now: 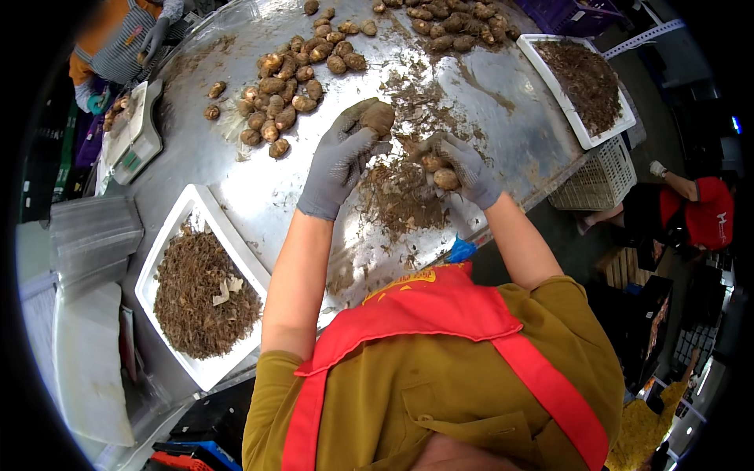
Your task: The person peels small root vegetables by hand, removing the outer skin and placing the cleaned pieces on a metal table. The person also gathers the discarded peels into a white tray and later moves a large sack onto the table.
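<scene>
My left hand (339, 159), in a grey work glove, holds a brown taro corm (379, 119) above the metal table (506, 147). Between the fingers of my right hand (465, 165), gloved alike, are small taro corms (446, 179) with pale patches. Loose root fibres and peelings (403, 197) lie on the metal below and between both hands. Beyond my left hand spreads a pile of trimmed-looking taro corms (285, 88). A second pile of darker taro corms (456, 23) lies at the far side.
White foam boxes of brown fibres stand at left (206, 288) and far right (580, 88). A digital scale (132, 135) sits at the left edge, near a person in a striped apron (126, 50). A white plastic basket (595, 176) and a person in red (701, 212) are at right.
</scene>
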The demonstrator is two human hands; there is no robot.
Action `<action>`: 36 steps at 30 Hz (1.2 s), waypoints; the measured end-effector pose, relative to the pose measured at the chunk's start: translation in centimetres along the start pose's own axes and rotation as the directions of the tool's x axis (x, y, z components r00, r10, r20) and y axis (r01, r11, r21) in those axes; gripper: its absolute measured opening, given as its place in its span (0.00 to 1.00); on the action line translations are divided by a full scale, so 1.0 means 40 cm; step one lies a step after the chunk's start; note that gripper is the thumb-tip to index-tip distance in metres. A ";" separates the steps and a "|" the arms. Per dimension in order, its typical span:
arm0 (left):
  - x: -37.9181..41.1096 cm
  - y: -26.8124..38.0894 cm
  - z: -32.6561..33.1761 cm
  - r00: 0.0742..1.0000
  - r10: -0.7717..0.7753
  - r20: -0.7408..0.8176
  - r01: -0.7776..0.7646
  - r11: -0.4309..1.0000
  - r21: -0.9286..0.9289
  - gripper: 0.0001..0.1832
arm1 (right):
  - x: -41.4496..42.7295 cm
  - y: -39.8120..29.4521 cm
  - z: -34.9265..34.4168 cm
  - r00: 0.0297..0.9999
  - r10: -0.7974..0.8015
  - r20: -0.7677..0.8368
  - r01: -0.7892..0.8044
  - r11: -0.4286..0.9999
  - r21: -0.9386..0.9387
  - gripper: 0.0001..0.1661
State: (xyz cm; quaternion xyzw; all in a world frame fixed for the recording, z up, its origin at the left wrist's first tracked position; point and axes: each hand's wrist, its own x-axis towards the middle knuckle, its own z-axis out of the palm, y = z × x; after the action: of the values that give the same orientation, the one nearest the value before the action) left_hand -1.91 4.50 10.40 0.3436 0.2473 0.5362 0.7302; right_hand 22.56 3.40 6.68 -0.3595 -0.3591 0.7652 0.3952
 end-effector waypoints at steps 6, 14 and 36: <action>-0.097 0.070 0.142 0.973 0.206 -0.107 -0.109 0.810 0.576 0.42 | -0.075 -0.054 0.082 0.984 -0.173 0.046 0.178 0.976 -0.129 0.16; -0.158 0.043 0.261 0.932 0.359 -0.046 -0.255 0.743 0.619 0.42 | -0.191 -0.125 0.149 0.975 -0.222 -0.001 0.211 0.932 -0.296 0.19; -0.113 -0.179 0.286 0.947 0.319 0.026 -0.070 0.130 0.989 0.39 | -0.239 -0.110 -0.229 0.976 0.167 -0.137 -0.164 0.986 0.033 0.23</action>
State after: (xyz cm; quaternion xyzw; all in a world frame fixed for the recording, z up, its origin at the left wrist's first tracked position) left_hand 9.46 -3.86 12.23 0.7090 0.5565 0.3682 0.2282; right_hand 35.83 -0.53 8.46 -0.4367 -0.2912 0.7722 0.3580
